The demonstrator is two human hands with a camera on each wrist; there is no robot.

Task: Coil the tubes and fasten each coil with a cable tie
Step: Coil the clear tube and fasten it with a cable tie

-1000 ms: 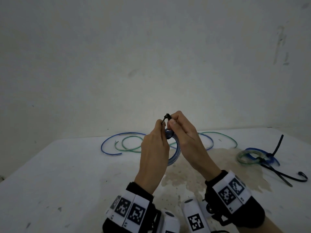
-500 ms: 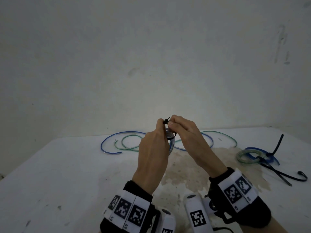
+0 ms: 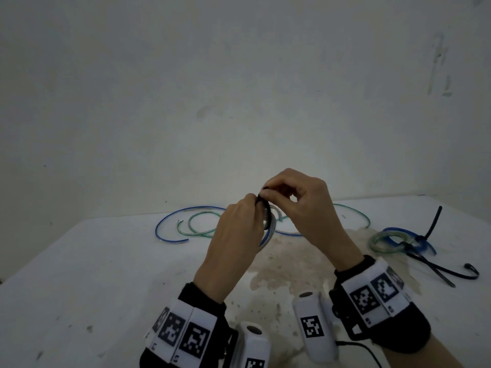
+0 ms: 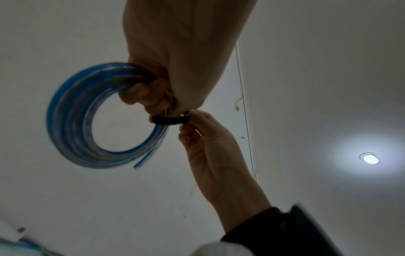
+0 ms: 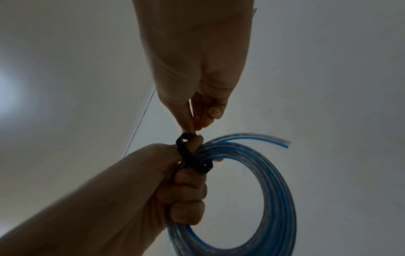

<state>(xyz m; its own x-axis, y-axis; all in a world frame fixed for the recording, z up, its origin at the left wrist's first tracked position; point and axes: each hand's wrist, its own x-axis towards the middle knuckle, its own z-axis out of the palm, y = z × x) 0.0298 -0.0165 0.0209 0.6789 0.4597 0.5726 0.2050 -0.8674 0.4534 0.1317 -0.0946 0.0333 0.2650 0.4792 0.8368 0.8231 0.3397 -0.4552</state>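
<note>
My left hand (image 3: pixel 245 219) grips a coil of blue and clear tube (image 4: pixel 72 121), held up above the table; the coil (image 5: pixel 269 199) hangs below the fist. A black cable tie (image 4: pixel 170 119) loops round the bundle at my left fingers (image 5: pixel 188 192). My right hand (image 3: pixel 276 193) pinches the end of the tie (image 5: pixel 186 136) between thumb and fingertips, just above the left fist. In the head view only a short arc of the coil (image 3: pixel 268 229) shows between the two hands.
Loose blue tube (image 3: pixel 170 224) and green tube (image 3: pixel 196 227) lie uncoiled at the back of the white table (image 3: pixel 93 274). At the right lie a green-clear coil (image 3: pixel 382 241), a blue coil (image 3: pixel 398 231) and black cable ties (image 3: pixel 435 266). A brown stain (image 3: pixel 287 264) marks the table's middle.
Both hands have stayed together at the coil. The right hand has turned over, its knuckles now raised, still pinching the tie at the top of the left fist.
</note>
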